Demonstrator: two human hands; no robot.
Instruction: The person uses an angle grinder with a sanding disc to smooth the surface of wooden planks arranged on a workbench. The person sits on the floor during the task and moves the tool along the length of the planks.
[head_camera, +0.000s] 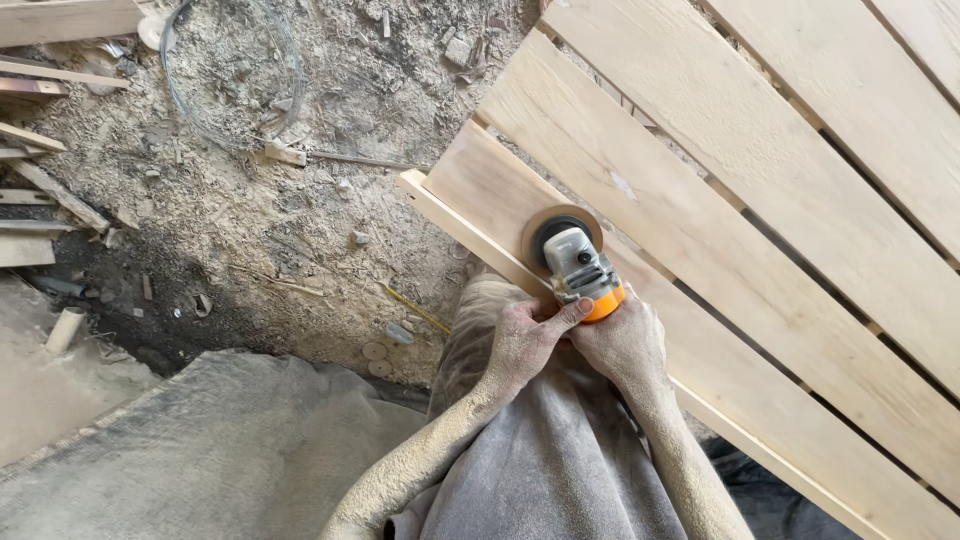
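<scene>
An angle grinder (578, 268) with a grey head and orange body lies on a slatted frame of pale wooden planks (700, 200). Its round brown sanding disc (540, 222) rests flat on the nearest plank, close to that plank's end. My left hand (527, 338) and my right hand (622, 338) are both wrapped around the orange body, the left thumb stretched across it. Both forearms are coated in sawdust. My knee in dusty grey cloth (520, 460) sits just below the hands, against the frame's edge.
The ground to the left is covered in sawdust and wood chips. A loop of cable (230, 90) lies at the top left. Scrap wood strips (40, 170) line the left edge. A grey sack-like cloth (200, 450) covers the lower left.
</scene>
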